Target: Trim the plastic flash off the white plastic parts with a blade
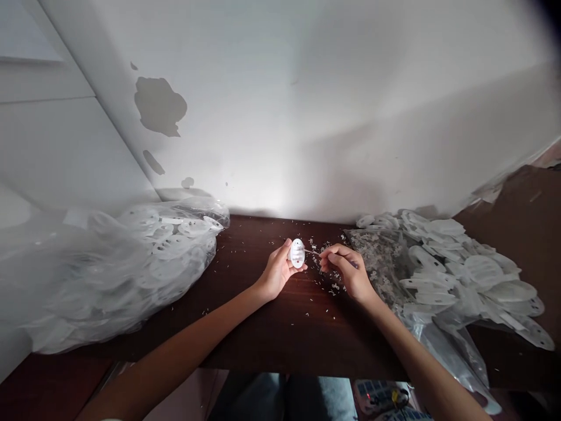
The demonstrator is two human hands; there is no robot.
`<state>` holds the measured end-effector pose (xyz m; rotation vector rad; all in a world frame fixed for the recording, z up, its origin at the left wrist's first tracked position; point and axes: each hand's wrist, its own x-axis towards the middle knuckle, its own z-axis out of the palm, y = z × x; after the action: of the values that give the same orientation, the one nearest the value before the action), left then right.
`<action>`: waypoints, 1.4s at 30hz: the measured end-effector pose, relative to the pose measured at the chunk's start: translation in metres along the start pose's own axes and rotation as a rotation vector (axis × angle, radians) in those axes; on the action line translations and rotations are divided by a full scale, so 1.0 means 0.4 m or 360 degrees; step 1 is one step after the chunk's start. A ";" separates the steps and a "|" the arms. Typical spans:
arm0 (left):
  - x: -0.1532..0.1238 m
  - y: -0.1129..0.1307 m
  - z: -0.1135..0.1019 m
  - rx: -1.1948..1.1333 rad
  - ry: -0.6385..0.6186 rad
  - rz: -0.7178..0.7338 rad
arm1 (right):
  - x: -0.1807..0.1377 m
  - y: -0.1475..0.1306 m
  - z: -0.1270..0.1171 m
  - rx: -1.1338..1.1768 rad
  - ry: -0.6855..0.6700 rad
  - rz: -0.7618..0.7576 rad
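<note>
My left hand is closed around a small white oval plastic piece, held upright above the dark wooden table. My right hand is pinched on a thin tool whose tip touches the oval piece's right side. What the tool is cannot be made out. White plastic shavings lie scattered on the table under and between both hands.
A clear plastic bag full of white plastic pieces lies at the left. A loose heap of similar white pieces on plastic sheeting sits at the right. A white wall with peeled patches stands behind the table.
</note>
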<state>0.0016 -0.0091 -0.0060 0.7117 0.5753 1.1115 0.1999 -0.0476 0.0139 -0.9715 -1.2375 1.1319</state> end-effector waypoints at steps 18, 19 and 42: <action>0.002 -0.005 -0.004 0.0084 -0.0024 0.0012 | -0.005 -0.011 0.007 -0.0212 -0.0019 -0.0095; 0.001 -0.004 -0.003 0.0085 -0.0026 0.0013 | -0.005 -0.012 0.008 -0.0212 -0.0019 -0.0099; -0.005 0.003 0.002 0.0144 -0.0132 -0.0073 | 0.000 -0.012 -0.017 -0.0397 -0.0180 -0.0239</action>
<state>0.0009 -0.0108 -0.0043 0.8150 0.5714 1.0136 0.2072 -0.0484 0.0178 -0.9905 -1.5442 0.9402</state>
